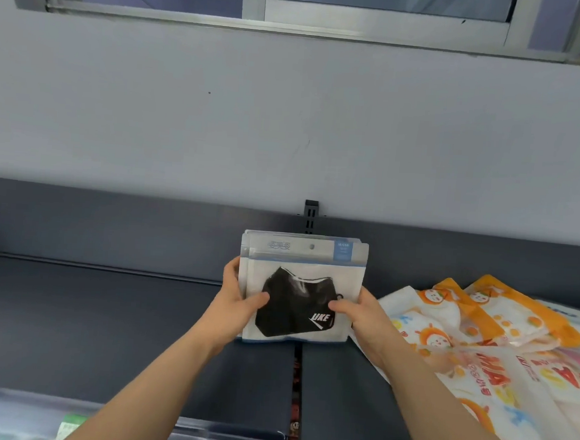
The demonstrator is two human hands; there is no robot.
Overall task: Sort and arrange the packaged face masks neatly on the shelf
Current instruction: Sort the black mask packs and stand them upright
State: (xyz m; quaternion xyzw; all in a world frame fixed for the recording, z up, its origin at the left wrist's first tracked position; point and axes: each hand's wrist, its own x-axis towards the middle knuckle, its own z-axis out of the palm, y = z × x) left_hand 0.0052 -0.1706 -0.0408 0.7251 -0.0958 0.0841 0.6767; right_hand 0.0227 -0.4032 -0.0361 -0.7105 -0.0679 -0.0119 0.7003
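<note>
Our dark shelf (85, 325) and what lay on it.

We saw the shelf run in two panels, split by a narrow gap (296, 375) down the middle. A stack of clear packets with a black mask (296, 306) stood on its lower edge right at that gap. To the right, orange and white packets (479, 336) lay in a loose, overlapping heap. The left panel was bare.
</note>
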